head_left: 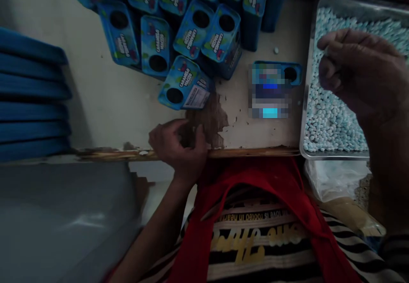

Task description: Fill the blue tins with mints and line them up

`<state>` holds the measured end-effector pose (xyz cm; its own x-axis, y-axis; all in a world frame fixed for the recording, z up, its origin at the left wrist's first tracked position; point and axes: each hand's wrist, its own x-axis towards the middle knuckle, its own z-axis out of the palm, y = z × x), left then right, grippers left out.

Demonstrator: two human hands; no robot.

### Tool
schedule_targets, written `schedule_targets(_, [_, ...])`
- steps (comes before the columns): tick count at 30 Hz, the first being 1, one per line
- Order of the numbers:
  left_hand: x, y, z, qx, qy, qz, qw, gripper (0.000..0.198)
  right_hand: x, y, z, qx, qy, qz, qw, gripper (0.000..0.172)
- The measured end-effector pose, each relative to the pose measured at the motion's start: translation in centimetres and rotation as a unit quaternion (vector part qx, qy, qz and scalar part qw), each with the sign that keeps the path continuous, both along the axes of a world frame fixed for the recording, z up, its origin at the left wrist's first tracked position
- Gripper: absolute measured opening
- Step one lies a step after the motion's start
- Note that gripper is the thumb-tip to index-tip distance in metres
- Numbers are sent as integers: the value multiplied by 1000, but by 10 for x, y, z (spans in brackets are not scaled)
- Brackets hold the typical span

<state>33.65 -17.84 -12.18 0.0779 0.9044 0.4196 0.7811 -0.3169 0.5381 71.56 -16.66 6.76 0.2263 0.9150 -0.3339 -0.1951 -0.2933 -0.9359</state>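
Observation:
My left hand (pixel 180 144) rests at the table's front edge, its fingers curled and the thumb apart, with nothing between them. Just beyond it lies a blue candy box (pixel 190 88) with a round dark hole in its printed top. Over a metal tray (pixel 304 116) of small pale-blue and white candies (pixel 335 125), my right hand (pixel 358 63) is raised with its fingertips pinched together. A tiny pale spot shows at the pinch, too small to name. Left of the tray, another blue box (pixel 293 75) is partly covered by a pixelated patch.
Several more blue boxes (pixel 155 40) stand crowded at the back of the worn table (pixel 105 116). A stack of blue things (pixel 32 91) is on the left. One loose candy (pixel 276 50) lies near the tray. Below the tray hangs a clear plastic bag (pixel 332 180).

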Motion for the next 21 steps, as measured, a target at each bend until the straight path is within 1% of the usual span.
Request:
schedule_targets(2, [1,1,0,6,-1,5,1000,31,-3,-2,0,9,-21,38,999,7])
schedule_targets(3, [1,1,0,1,-4,3,1000,30,-5,-3,-1,7,-42,58,997,4])
schedule_targets(5, [1,2,0,-9,-11,-9,1000,26,-7,-2,-2,5,-105,97,990,9])
schedule_targets(6, [1,2,0,-9,-11,-13,1000,24,-8,-1,-2,13,-151,111,982,9])
schedule_targets(8, [1,3,-1,1,-6,-18,1000,22,-9,1,1,38,-266,144,952,3])
schedule_targets(10, [0,4,-3,19,-4,-18,1000,23,-10,4,5,51,-387,180,903,10])
schedule_targets(12, [-1,4,-5,20,-3,-23,1000,23,-11,7,12,48,-472,204,856,14])
schedule_targets(13, [-1,4,-6,20,-6,-26,999,23,-12,8,16,43,-494,210,843,14])
schedule_targets(16, [-1,5,-8,34,-14,-28,999,26,-16,13,28,21,-532,221,817,15])
schedule_targets(19, [1,5,-8,56,-5,-33,998,25,-24,18,39,-25,-558,247,792,22])
schedule_targets(20, [1,5,-8,58,-1,-36,998,25,-27,20,41,-38,-562,249,788,24])
schedule_targets(21, [2,5,-8,60,1,-37,998,24,-30,21,43,-43,-559,244,791,23])
